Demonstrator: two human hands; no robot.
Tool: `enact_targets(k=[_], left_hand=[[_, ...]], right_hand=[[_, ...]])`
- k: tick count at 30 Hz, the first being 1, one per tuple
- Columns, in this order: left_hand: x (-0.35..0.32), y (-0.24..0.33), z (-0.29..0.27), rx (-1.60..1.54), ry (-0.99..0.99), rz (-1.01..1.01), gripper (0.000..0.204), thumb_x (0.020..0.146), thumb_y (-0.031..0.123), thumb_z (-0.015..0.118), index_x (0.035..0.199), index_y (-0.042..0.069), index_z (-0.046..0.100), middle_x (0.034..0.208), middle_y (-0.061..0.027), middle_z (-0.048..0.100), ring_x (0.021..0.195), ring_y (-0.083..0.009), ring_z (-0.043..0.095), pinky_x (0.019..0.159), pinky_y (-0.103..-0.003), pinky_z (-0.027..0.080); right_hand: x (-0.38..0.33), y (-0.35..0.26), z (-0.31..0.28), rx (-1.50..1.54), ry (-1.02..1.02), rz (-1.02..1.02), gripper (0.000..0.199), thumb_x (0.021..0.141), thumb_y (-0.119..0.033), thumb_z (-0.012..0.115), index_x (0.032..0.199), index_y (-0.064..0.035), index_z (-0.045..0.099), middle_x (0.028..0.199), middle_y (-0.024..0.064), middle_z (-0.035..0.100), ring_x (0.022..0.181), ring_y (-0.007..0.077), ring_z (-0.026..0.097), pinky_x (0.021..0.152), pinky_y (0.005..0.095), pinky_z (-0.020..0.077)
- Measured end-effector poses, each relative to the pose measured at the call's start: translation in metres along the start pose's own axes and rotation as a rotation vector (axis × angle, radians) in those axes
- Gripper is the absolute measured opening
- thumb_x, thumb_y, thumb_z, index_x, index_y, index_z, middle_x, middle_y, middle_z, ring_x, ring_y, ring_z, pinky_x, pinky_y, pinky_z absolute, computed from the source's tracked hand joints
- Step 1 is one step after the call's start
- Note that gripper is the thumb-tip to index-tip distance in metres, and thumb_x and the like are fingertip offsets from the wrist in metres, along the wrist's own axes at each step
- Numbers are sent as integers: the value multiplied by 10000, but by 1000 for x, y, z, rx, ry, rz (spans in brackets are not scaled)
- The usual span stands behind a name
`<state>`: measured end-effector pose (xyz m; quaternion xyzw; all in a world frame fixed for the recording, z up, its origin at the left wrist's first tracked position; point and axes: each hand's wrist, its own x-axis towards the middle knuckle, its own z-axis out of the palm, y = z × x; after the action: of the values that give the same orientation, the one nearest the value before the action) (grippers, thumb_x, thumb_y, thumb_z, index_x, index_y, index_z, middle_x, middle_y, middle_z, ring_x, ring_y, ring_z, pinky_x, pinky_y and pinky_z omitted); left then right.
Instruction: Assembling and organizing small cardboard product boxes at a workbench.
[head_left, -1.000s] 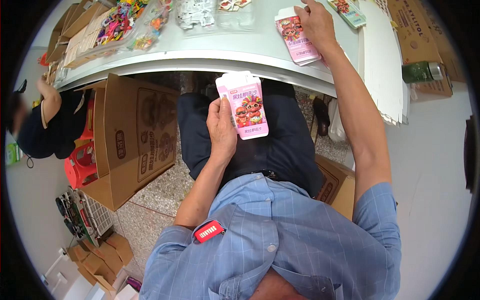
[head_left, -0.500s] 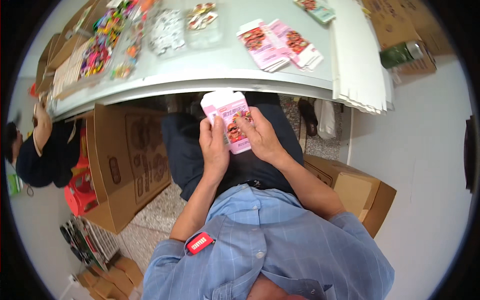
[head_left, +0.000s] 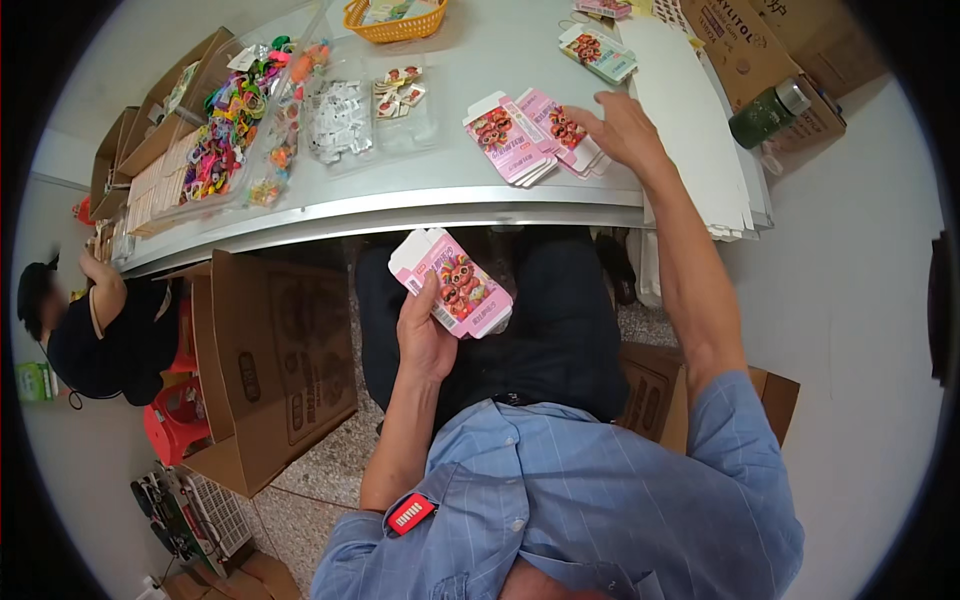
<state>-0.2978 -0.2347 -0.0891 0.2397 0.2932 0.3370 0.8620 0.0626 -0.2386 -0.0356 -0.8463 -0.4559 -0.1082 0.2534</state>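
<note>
In my left hand (head_left: 426,335) is a pink and white folded carton (head_left: 467,285) with red cartoon figures, held tilted above my lap with the thumb across its face. My right hand (head_left: 622,132) is stretched out over the table, fingers apart, holding nothing that I can see. Its thumb and fingers hover at the right edge of the fanned pink cartons (head_left: 515,140), which lie flat near the table's front edge; whether it touches them I cannot tell. Just beyond that hand lies a small stack of green and white cartons (head_left: 598,52).
Clear bins hold colourful small toys (head_left: 240,115), white packets (head_left: 340,118) and printed packets (head_left: 400,95). A yellow basket (head_left: 398,28) stands behind. White sheets (head_left: 690,130) and a green flask (head_left: 770,112) are at right. An open cardboard box (head_left: 270,370) stands beside my legs; a co-worker (head_left: 105,325) sits left.
My right hand has let go of the carton and moved up and right over the table. My left hand alone keeps the carton, now tilted the other way.
</note>
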Motion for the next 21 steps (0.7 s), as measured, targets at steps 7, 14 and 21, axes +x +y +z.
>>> enact_targets(k=[7, 14, 21], left_hand=[[16, 8, 23, -74, -57, -20, 398, 1026, 208, 546, 1358, 1, 478, 1252, -115, 621, 1143, -224, 635, 1005, -403, 515], [81, 24, 86, 177, -6, 111, 306, 998, 147, 578, 1236, -44, 554, 1122, -125, 670, 1007, -187, 675, 885, -336, 549], [199, 6, 112, 963, 243, 162, 273, 897, 157, 640, 1058, -62, 670, 1066, -158, 693, 847, -257, 700, 773, -373, 569]], right_hand=[[33, -26, 22, -178, -685, 153, 692, 656, -524, 832, 1029, 49, 727, 1115, 219, 669, 1032, 346, 654, 849, 445, 549], [38, 4, 33, 189, -633, 194, 497, 589, -316, 924, 727, 97, 683, 680, 165, 680, 617, 241, 651, 600, 379, 514], [33, -15, 28, 432, -689, 259, 383, 611, -239, 918, 724, 57, 704, 673, 126, 688, 590, 184, 647, 545, 349, 487]])
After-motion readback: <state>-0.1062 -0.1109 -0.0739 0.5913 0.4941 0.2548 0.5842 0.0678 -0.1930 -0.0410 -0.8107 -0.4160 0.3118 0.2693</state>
